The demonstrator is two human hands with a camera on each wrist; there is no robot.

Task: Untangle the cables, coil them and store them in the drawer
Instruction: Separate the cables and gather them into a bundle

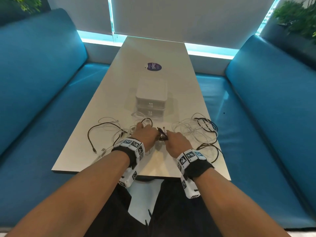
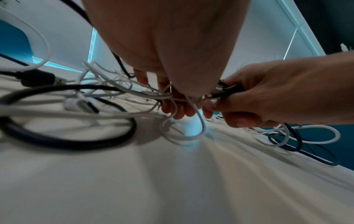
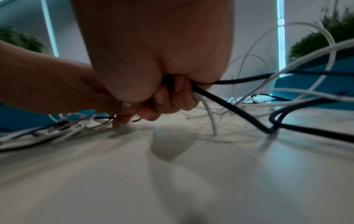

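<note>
Tangled black and white cables [image 1: 196, 130] sprawl across the near surface [image 1: 153, 48], before the closed drawer unit [image 1: 151, 98]. The left hand [image 1: 145, 134] curls round white strands; the right hand [image 1: 177, 142] grips a black-and-white bundle between them.

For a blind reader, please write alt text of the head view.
Both hands, left hand and right hand, grip tangled black and white cables on a white table; a small closed drawer unit stands behind, blue benches at both sides.
</note>
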